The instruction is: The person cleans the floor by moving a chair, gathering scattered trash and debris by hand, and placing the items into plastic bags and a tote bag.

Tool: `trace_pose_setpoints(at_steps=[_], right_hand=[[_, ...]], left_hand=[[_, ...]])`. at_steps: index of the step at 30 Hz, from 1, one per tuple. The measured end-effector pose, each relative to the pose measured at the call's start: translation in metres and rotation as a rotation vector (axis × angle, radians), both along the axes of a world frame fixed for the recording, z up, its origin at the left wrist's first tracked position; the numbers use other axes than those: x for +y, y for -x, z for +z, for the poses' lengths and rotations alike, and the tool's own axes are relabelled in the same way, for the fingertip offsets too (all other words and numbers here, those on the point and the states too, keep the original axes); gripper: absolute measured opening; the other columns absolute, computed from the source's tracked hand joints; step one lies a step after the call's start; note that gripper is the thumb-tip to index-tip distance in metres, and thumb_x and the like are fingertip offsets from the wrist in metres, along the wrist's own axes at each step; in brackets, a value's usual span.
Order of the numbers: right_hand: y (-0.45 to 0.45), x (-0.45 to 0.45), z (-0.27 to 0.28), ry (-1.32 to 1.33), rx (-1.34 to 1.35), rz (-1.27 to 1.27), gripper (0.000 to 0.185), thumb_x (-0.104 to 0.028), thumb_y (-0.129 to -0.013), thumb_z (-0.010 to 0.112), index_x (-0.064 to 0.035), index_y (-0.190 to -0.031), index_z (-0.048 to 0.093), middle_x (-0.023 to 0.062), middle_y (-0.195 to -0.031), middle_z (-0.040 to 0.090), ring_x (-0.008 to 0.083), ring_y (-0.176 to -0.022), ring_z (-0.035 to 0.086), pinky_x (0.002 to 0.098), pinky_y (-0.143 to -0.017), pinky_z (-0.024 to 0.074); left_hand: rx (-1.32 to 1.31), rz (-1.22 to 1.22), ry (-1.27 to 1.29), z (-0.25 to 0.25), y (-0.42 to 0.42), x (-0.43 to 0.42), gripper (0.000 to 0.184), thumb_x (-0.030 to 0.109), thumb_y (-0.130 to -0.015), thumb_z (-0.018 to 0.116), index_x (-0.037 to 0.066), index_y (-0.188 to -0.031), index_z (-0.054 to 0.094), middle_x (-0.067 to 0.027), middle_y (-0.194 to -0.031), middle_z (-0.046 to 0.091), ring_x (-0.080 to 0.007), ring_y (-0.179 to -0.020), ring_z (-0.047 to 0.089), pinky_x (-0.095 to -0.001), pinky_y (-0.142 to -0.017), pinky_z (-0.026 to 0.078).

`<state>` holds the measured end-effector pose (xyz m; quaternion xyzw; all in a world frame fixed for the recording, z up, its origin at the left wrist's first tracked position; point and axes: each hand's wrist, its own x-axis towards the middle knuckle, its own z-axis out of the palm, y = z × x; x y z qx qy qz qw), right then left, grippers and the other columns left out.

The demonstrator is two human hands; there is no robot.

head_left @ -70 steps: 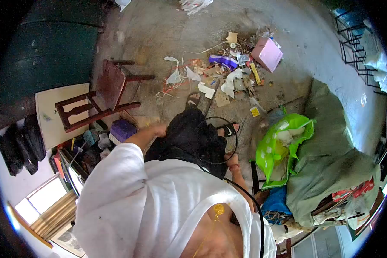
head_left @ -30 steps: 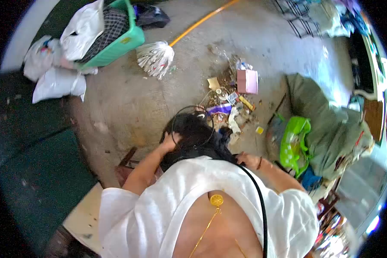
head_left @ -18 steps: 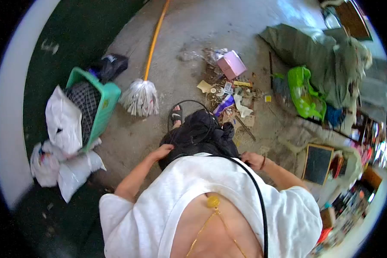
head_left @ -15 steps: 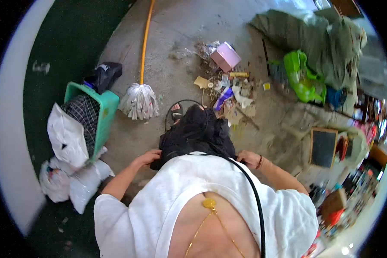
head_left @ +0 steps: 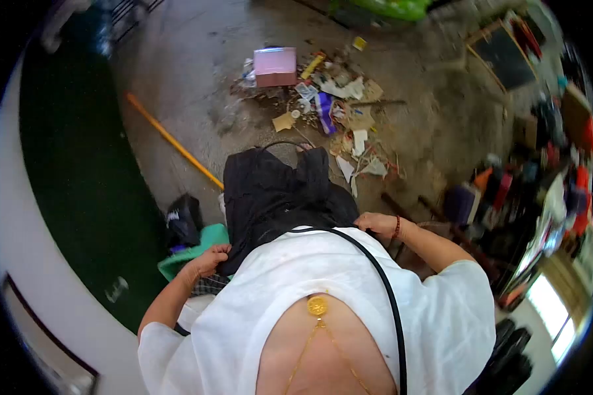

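Black shorts (head_left: pixel 280 194) cover my legs below a white T-shirt (head_left: pixel 296 263). At my left hip, my left hand (head_left: pixel 209 259) is closed, its fingers pinching the edge of the shorts. On the other side my right hand (head_left: pixel 377 225), with a beaded bracelet on the wrist, also grips the shorts' fabric near the waist. A black cable (head_left: pixel 379 266) runs down over my shirt and loops across the shorts. The fingertips of both hands are partly hidden by the cloth.
Ahead lies a heap of litter (head_left: pixel 359 118) with a pink box (head_left: pixel 275 66). A mop's orange handle (head_left: pixel 174 141) slants at the left, beside a black bag (head_left: pixel 184 220) and a green bin (head_left: pixel 191 253). Clutter (head_left: pixel 501 191) and a small blackboard (head_left: pixel 502 56) stand right.
My view has turned and shifted: the litter heap sits nearer and the green bin is now mostly behind my left arm. Both hands stay at the shorts.
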<state>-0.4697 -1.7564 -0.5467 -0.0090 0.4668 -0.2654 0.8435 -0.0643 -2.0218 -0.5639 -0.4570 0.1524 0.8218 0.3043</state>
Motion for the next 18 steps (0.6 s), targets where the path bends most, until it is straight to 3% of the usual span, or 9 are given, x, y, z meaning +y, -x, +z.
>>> trace_pose_setpoints(at_steps=[2, 3, 5, 6, 7, 11, 14, 16, 18], right_hand=[[-0.016, -0.011, 0.006, 0.857, 0.383, 0.125, 0.005, -0.003, -0.069, 0.048, -0.0019, -0.065, 0.05, 0.0108, -0.067, 0.052, 0.0224, -0.063, 0.048, 0.0285, -0.059, 0.0388], [-0.031, -0.013, 0.008, 0.839, 0.413, 0.082, 0.005, -0.003, -0.069, 0.048, -0.0019, -0.065, 0.05, 0.0108, -0.067, 0.052, 0.0224, -0.063, 0.048, 0.0285, -0.059, 0.0388], [-0.06, -0.032, 0.007, 0.309, 0.066, -0.175, 0.011, -0.006, -0.073, 0.045, -0.0026, -0.065, 0.052, 0.0102, -0.068, 0.053, 0.0204, -0.062, 0.048, 0.0268, -0.059, 0.0387], [-0.067, -0.051, 0.002, 0.517, 0.265, 0.044, 0.015, -0.011, -0.075, 0.046, -0.002, -0.067, 0.055, 0.0114, -0.069, 0.055, 0.0188, -0.062, 0.048, 0.0274, -0.06, 0.0393], [-0.092, -0.071, 0.015, -0.029, -0.009, -0.189, 0.023, -0.016, -0.08, 0.044, -0.0004, -0.069, 0.056, 0.0085, -0.07, 0.057, 0.0134, -0.063, 0.047, 0.028, -0.06, 0.0396], [-0.153, -0.087, 0.005, -0.056, -0.193, -0.248, 0.034, -0.027, -0.083, 0.044, 0.0021, -0.081, 0.061, 0.0027, -0.079, 0.061, 0.0082, -0.067, 0.047, 0.0265, -0.063, 0.041], [-0.151, -0.078, -0.049, 0.221, -0.153, 0.114, 0.031, -0.028, -0.081, 0.049, 0.0006, -0.084, 0.061, 0.0057, -0.079, 0.059, 0.0102, -0.068, 0.051, 0.0246, -0.063, 0.0418], [-0.097, -0.098, -0.059, -0.04, -0.064, 0.057, 0.03, -0.026, -0.079, 0.052, 0.0003, -0.09, 0.06, 0.0024, -0.076, 0.059, 0.0109, -0.073, 0.053, 0.0236, -0.066, 0.0441], [-0.055, -0.079, -0.153, 0.049, 0.125, 0.08, 0.028, -0.025, -0.077, 0.056, -0.0005, -0.09, 0.06, 0.0058, -0.077, 0.06, 0.0122, -0.066, 0.055, 0.0251, -0.061, 0.046]], left_hand=[[-0.02, -0.199, 0.04, -0.006, 0.001, -0.042, 0.013, 0.001, -0.067, 0.046, 0.006, -0.078, 0.052, 0.0054, -0.069, 0.044, -0.0075, -0.061, 0.042, -0.0187, -0.058, 0.035], [-0.043, -0.333, 0.099, -0.016, -0.001, -0.056, 0.012, 0.001, -0.067, 0.046, 0.005, -0.076, 0.051, 0.0059, -0.068, 0.041, -0.0076, -0.061, 0.04, -0.019, -0.059, 0.034], [0.048, -0.466, 0.102, -0.049, -0.001, -0.098, 0.01, 0.001, -0.067, 0.046, 0.005, -0.075, 0.051, 0.0058, -0.068, 0.04, -0.0075, -0.063, 0.037, -0.0205, -0.059, 0.032], [0.137, -0.626, 0.118, -0.068, -0.003, -0.127, 0.009, 0.002, -0.067, 0.047, 0.004, -0.075, 0.051, 0.0039, -0.068, 0.04, -0.0084, -0.064, 0.038, -0.0222, -0.059, 0.032], [0.23, -0.784, 0.132, -0.087, -0.002, -0.158, 0.009, 0.003, -0.067, 0.047, 0.003, -0.076, 0.051, 0.002, -0.067, 0.041, -0.0092, -0.066, 0.038, -0.024, -0.059, 0.033], [0.517, -1.264, 0.221, -0.082, 0.035, -0.231, 0.016, 0.009, -0.069, 0.049, 0.0, -0.081, 0.053, -0.0076, -0.069, 0.052, -0.0165, -0.071, 0.047, -0.0297, -0.067, 0.038], [0.572, -1.404, 0.145, -0.099, 0.049, -0.261, 0.024, 0.01, -0.071, 0.049, -0.001, -0.091, 0.056, -0.0092, -0.082, 0.058, -0.0176, -0.078, 0.051, -0.031, -0.071, 0.041], [0.663, -1.354, 0.032, -0.14, 0.044, -0.287, 0.028, 0.011, -0.07, 0.05, 0.002, -0.096, 0.056, -0.008, -0.088, 0.06, -0.0176, -0.08, 0.053, -0.0314, -0.074, 0.042], [0.194, -1.249, -0.024, -0.202, 0.085, -0.301, 0.021, 0.013, -0.072, 0.051, 0.004, -0.089, 0.059, -0.006, -0.084, 0.06, -0.0191, -0.08, 0.055, -0.0333, -0.072, 0.043]])
